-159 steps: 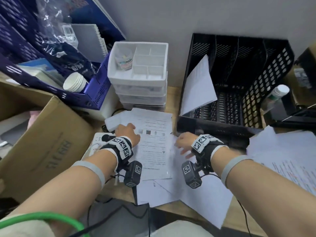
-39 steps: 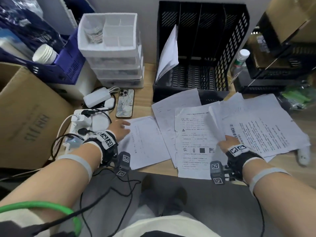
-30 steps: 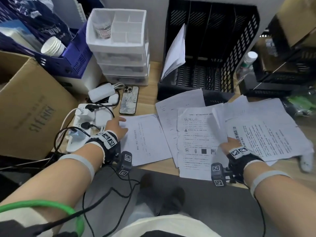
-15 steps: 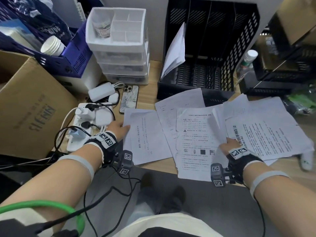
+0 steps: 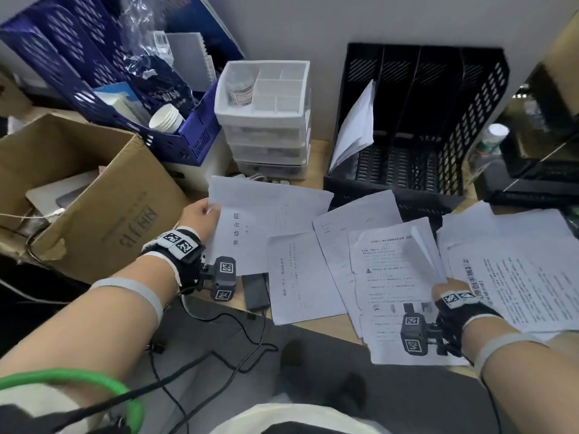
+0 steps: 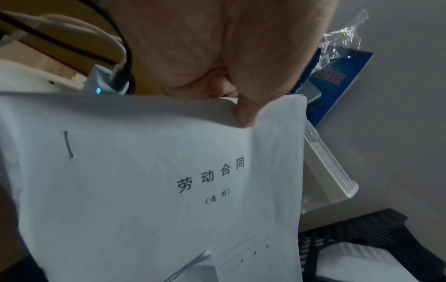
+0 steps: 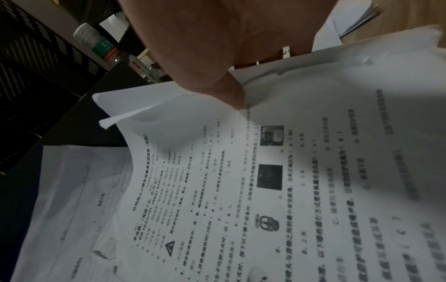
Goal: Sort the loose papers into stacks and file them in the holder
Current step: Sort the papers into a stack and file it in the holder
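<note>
Left hand pinches contract sheet off the desk's left edge for stacking; right hand pinches test-paper corner, separating it.

The left hand pinches the top edge of a white stapled paper document printed with black Chinese characters, thumb on its face; behind it, a black perforated plastic file holder sits low right. A white plastic organiser, perhaps drawers, stands beside the paper.

Looks like a cluttered office desk: printed papers spread along the desk's front edge, a black file holder and white drawer organizer against the wall, cardboard box at the left.
</note>
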A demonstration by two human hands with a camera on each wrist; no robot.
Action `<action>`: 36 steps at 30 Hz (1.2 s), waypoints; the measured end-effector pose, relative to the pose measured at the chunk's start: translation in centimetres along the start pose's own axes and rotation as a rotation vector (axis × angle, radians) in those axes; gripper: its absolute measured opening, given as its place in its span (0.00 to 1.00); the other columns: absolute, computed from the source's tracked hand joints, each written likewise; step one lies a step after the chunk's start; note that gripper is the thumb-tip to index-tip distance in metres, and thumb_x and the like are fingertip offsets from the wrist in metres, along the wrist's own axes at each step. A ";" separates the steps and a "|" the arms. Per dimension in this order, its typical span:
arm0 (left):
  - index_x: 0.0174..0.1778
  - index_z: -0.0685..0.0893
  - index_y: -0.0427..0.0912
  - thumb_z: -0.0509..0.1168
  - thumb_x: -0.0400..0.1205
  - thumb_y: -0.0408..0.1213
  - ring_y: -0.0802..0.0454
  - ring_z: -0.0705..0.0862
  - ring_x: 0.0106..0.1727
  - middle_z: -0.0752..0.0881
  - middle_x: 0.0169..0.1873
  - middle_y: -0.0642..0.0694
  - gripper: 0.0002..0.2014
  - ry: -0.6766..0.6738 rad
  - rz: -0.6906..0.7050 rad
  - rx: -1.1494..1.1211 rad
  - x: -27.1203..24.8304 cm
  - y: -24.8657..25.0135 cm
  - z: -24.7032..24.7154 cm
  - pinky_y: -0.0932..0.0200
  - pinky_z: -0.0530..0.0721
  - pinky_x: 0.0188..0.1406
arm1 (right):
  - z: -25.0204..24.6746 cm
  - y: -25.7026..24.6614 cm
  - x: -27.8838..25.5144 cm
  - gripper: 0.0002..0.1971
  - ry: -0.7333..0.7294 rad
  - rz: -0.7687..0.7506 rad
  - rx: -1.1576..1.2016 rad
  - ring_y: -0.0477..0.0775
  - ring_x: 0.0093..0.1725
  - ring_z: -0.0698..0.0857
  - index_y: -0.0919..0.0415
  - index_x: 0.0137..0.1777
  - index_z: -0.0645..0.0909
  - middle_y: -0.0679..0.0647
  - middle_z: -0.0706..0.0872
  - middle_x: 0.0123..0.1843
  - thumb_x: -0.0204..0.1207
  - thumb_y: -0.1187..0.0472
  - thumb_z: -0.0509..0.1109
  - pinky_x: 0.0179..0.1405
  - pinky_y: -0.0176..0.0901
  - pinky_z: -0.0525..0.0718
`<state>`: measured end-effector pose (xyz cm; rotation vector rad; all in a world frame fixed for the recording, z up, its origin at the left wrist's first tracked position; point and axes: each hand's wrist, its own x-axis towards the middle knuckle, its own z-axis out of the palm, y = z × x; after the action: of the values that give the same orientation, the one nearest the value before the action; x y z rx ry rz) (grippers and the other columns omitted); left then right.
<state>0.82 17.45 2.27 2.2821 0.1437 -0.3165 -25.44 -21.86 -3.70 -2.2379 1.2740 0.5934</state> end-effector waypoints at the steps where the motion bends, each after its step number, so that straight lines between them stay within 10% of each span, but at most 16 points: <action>1: 0.50 0.88 0.45 0.60 0.81 0.45 0.44 0.87 0.43 0.90 0.44 0.44 0.13 0.018 0.009 -0.009 -1.0 0.7 -0.5 0.51 0.86 0.50 | -0.1 -0.5 -0.5 0.20 0.003 0.001 -0.004 0.59 0.70 0.81 0.67 0.73 0.76 0.61 0.80 0.72 0.83 0.64 0.59 0.70 0.42 0.78; 6: 0.46 0.86 0.43 0.60 0.83 0.37 0.58 0.81 0.36 0.87 0.41 0.47 0.09 0.124 0.139 -0.163 -2.3 1.7 -0.7 0.62 0.79 0.39 | 0.4 -1.4 -0.2 0.19 0.003 0.073 0.170 0.64 0.71 0.79 0.71 0.73 0.74 0.67 0.78 0.73 0.84 0.66 0.59 0.70 0.47 0.77; 15: 0.35 0.86 0.48 0.66 0.81 0.44 0.48 0.80 0.31 0.85 0.33 0.33 0.09 0.099 0.096 -0.421 0.0 5.3 1.8 0.53 0.80 0.39 | -0.3 0.2 0.4 0.14 0.059 0.110 0.319 0.68 0.53 0.85 0.74 0.63 0.79 0.71 0.85 0.53 0.82 0.71 0.58 0.51 0.54 0.85; 23: 0.64 0.81 0.26 0.58 0.84 0.28 0.30 0.81 0.65 0.84 0.62 0.26 0.16 -0.205 0.087 0.155 1.1 5.5 10.9 0.44 0.77 0.65 | -2.0 4.8 -2.0 0.27 0.160 0.219 0.565 0.69 0.74 0.73 0.64 0.77 0.70 0.65 0.74 0.77 0.77 0.69 0.57 0.75 0.52 0.70; 27: 0.81 0.65 0.34 0.65 0.79 0.35 0.32 0.70 0.79 0.71 0.78 0.30 0.33 -0.209 0.018 0.386 -1.4 9.1 15.4 0.43 0.71 0.77 | -2.9 6.8 -3.3 0.25 0.213 0.253 0.666 0.67 0.76 0.72 0.67 0.78 0.69 0.66 0.72 0.78 0.80 0.69 0.56 0.75 0.48 0.68; 31: 0.84 0.57 0.42 0.71 0.78 0.45 0.39 0.52 0.87 0.56 0.86 0.37 0.42 -0.108 0.433 0.424 -5.7 14.2 19.3 0.43 0.55 0.85 | -4.5 8.0 -5.1 0.22 0.285 0.257 0.741 0.67 0.73 0.75 0.63 0.76 0.73 0.64 0.76 0.77 0.81 0.67 0.58 0.70 0.49 0.72; 34: 0.85 0.62 0.45 0.70 0.77 0.58 0.47 0.58 0.87 0.61 0.85 0.45 0.43 -0.423 0.691 0.185 -8.8 17.6 22.9 0.47 0.60 0.84 | -5.7 8.9 -6.2 0.23 0.339 0.250 0.840 0.65 0.73 0.76 0.62 0.76 0.73 0.60 0.76 0.76 0.80 0.64 0.60 0.69 0.48 0.72; 36: 0.84 0.63 0.46 0.74 0.73 0.59 0.50 0.74 0.78 0.75 0.78 0.47 0.46 -0.846 0.514 -0.015 -10.7 18.9 24.7 0.50 0.71 0.79 | -6.2 9.4 -6.5 0.25 0.368 0.229 0.890 0.64 0.75 0.75 0.60 0.78 0.72 0.58 0.75 0.78 0.80 0.62 0.61 0.73 0.51 0.71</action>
<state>-10.09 -13.61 2.95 1.8971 -0.8438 -0.9465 -35.94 -25.47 3.05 -1.4852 1.5695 -0.3096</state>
